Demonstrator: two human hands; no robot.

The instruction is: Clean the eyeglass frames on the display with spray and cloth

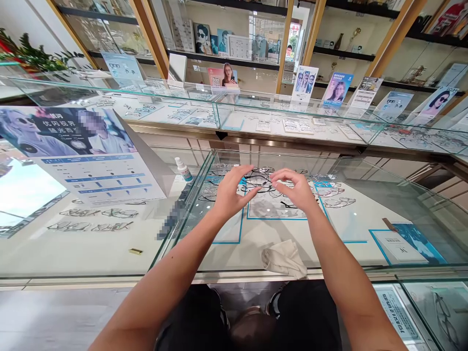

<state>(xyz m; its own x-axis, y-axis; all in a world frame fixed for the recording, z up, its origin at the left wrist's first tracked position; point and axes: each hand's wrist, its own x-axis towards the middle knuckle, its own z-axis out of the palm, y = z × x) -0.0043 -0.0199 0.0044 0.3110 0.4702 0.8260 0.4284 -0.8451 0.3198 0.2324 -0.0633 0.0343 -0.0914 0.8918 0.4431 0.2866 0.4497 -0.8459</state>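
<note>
My left hand (234, 192) is over the glass display case (204, 261), its thumb and forefinger spread apart. Opposite it, my right hand (294, 189) has its fingers curved and parted from the thumb. Dark-rimmed eyeglasses (259, 180) show in the gap between both hands; whether they lie under the glass or above it is hard to tell. I see no firm grip on them. Around and below the hands are several more eyeglasses (340, 202) on blue-edged mats. A crumpled beige cloth (284, 258) rests on the near part of the glass, between my forearms.
At left stand a folded advertising card (102, 165) and a small spray bottle (183, 169). Several eyeglasses (78, 213) lie in the left case, near a small gold-coloured piece (135, 251). A brochure (400, 245) is at right. Another glass counter (252, 124) runs behind.
</note>
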